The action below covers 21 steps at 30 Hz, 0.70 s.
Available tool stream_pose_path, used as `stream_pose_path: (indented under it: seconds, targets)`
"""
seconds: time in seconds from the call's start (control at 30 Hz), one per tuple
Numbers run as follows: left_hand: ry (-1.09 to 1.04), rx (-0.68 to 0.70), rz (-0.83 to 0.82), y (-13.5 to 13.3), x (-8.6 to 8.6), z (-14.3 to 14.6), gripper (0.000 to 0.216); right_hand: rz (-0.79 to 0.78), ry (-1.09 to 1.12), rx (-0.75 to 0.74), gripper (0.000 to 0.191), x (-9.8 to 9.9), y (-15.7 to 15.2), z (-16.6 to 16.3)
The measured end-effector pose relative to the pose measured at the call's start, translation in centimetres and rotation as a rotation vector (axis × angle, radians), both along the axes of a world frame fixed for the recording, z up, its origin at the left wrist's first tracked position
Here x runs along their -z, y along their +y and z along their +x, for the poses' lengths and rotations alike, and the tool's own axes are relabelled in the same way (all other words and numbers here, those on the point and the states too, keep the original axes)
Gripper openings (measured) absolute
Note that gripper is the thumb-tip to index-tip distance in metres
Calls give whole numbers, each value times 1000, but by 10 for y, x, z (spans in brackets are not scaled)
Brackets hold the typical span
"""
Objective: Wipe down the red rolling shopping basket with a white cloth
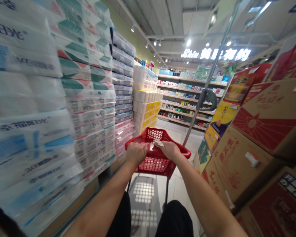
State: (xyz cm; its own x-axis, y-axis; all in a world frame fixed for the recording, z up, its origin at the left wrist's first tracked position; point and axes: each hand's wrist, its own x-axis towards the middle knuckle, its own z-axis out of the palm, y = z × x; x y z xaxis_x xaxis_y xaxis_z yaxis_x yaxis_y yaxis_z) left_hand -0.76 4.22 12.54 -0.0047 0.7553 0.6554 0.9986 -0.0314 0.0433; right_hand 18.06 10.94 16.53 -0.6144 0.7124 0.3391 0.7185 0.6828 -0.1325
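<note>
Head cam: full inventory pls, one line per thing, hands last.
shopping basket: one, red plastic mesh, centre of the aisle on a wheeled frame, nothing visible inside
paper slip: one, white, on the basket's near rim at the right hand
tissue packs: many, white with green, blue and pink print, stacked high along the left
paper roll packs: several, white and yellow, at the far end of the left stack
cardboard cartons: several, brown with red print, stacked along the right
metal pole: one, grey, slanting up on the right
shelves: several rows of small goods, far end
lit sign: one, white, above the shelves
left hand: closed on the basket's near rim
right hand: on the rim, holding the paper slip
</note>
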Motion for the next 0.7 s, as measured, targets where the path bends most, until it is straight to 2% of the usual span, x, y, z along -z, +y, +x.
stream_pose_path:
  seconds: [0.1, 0.17, 0.27, 0.4, 0.5, 0.57, 0.63, 0.7]
  targets:
    - [-12, -3, 12, 7, 1, -2, 38, 73, -16, -53, 35, 1, -9, 3]
    - [3, -3, 21, 9, 2, -3, 38, 62, -51, 4, 37, 0, -8, 1]
    - [32, -14, 24, 8, 1, -3, 39, 5, -220, 125, 39, -5, 1, -7]
    - [45, -28, -68, 3, -4, -3, 43, 6, -331, 80, 37, -10, 13, -15]
    - [69, -28, -172, 5, -10, -7, 46, -5, -283, 48, 38, -6, 12, -13]
    - [81, -34, -220, 10, -14, -12, 46, -17, -161, 22, 38, -1, 8, -10]
    - [97, -42, -270, 17, -18, -18, 44, 30, -50, -47, 40, 5, 3, -7]
    - [115, -45, -314, 25, -22, -25, 39, 83, -29, -102, 44, 9, -2, -8]
